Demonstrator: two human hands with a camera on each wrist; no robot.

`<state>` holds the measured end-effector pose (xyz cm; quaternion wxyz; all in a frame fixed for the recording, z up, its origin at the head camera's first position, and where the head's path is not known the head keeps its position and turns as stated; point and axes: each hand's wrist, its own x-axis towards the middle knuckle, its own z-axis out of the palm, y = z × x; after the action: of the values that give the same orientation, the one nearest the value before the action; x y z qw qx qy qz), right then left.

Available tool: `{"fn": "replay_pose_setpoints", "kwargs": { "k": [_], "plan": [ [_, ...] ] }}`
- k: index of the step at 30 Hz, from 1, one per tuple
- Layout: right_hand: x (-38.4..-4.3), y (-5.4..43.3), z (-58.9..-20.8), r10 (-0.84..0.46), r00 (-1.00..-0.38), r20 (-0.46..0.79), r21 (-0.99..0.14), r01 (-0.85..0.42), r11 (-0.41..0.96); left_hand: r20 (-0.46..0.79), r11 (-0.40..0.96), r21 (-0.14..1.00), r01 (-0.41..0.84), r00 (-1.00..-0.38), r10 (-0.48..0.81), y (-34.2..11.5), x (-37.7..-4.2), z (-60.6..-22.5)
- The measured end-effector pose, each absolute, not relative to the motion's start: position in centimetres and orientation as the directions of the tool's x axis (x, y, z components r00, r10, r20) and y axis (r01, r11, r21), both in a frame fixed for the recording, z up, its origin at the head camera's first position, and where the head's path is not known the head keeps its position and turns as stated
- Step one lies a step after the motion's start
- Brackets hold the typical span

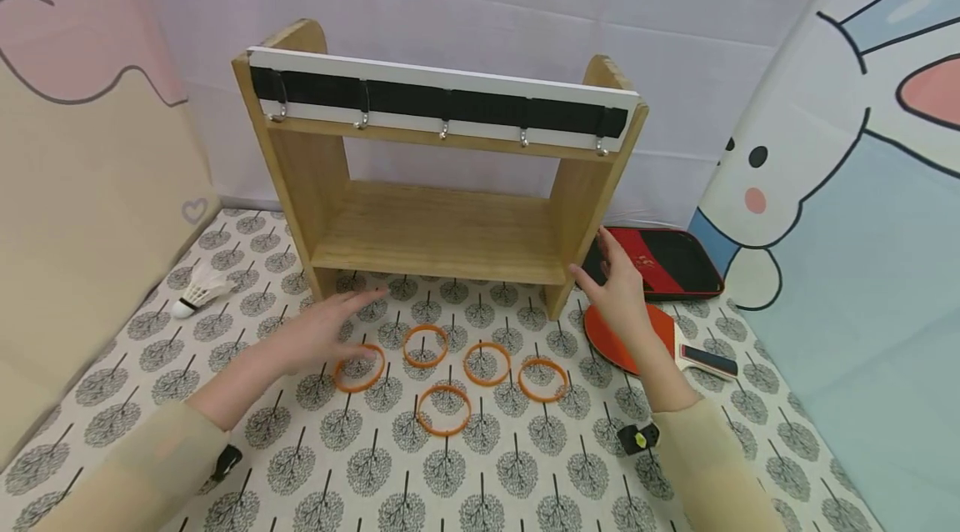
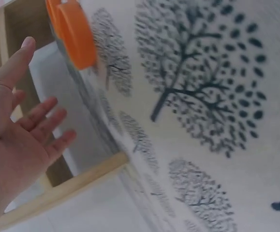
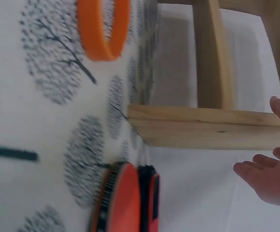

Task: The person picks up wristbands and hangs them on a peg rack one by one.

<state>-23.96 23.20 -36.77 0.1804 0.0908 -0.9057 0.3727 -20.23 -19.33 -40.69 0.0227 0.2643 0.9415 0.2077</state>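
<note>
A wooden shelf rack [image 1: 442, 232] stands on the patterned cloth, with a white and black strip of several metal hooks [image 1: 444, 129] along its top front. My left hand [image 1: 322, 333], fingers extended and holding nothing, hovers in front of the rack's left side, partly over the leftmost orange ring [image 1: 360, 388]. Beside the rack's right side panel [image 1: 596, 223] is my right hand [image 1: 618, 290], its fingers spread and nothing held; I cannot tell whether it touches the wood. Other orange rings [image 1: 444, 430] lie flat on the cloth before the rack.
A red table tennis paddle [image 1: 660, 323] lies right of the rack, partly behind my right forearm. Behind it rests a black and red case [image 1: 678, 265]. A white shuttlecock [image 1: 201, 294] is at the far left. Fabric walls enclose the back and sides.
</note>
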Motion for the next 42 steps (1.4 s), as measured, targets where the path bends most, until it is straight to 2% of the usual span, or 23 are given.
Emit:
{"fn": "replay_pose_setpoints", "kwargs": {
  "k": [3, 9, 18, 29, 42],
  "plan": [
    [-24.3, 22.7, -38.0, 0.023, -0.918, 0.397, -0.723, -0.297, 0.625, 0.034, 0.732, 0.479, 0.485, -0.844, 0.536, -19.6, -21.0, -41.4],
    [-24.5, 22.2, -40.4, 0.130, -0.892, 0.433, -0.795, -0.310, 0.521, 0.011, 0.704, 0.494, 0.511, -0.813, 0.583, -19.9, -22.2, -42.4],
    [-24.9, 21.4, -41.9, 0.214, -0.917, 0.336, -0.894, -0.240, 0.378, -0.043, 0.662, 0.571, 0.485, -0.788, 0.614, -20.1, -23.2, -43.5],
    [-25.2, 21.6, -42.3, 0.149, -0.966, 0.209, -0.930, -0.150, 0.336, -0.012, 0.630, 0.572, 0.526, -0.762, 0.647, -20.3, -23.7, -44.0],
    [-25.3, 21.6, -42.0, 0.122, -0.973, 0.198, -0.923, -0.142, 0.358, 0.011, 0.584, 0.638, 0.502, -0.764, 0.645, -20.1, -23.7, -40.9]
  ]
}}
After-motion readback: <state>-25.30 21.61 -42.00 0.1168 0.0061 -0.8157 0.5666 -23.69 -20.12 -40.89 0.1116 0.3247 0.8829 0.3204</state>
